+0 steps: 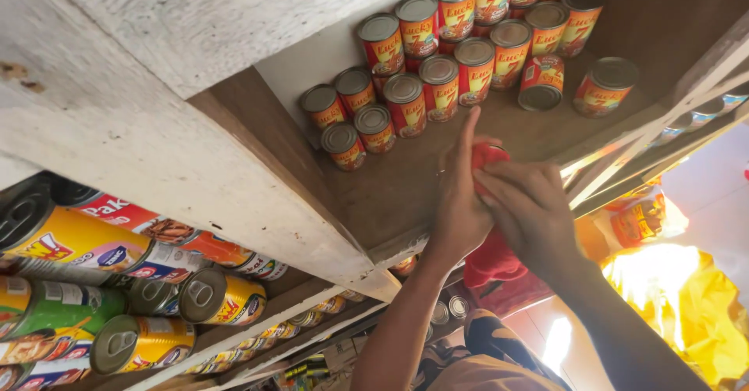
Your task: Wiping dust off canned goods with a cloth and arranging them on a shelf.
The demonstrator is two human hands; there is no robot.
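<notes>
Both of my hands are raised onto a brown wooden shelf (390, 192). My left hand (459, 196) and my right hand (527, 207) together grip a red cloth (487, 155), which is pressed on the shelf board; more red cloth (493, 262) hangs below my wrists. My left index finger points toward the cans. Just beyond my fingers stand several red and yellow tin cans (441, 79) in rows, some stacked. One can (541, 83) lies on its side and another (605, 87) stands apart at the right.
A white painted wooden upright (156, 126) divides the shelves. Lower left shelves hold several yellow, green and red cans (140, 297) lying on their sides. Yellow plastic packets (679, 282) hang at the right. Thin wooden slats (647, 133) run past the shelf's right edge.
</notes>
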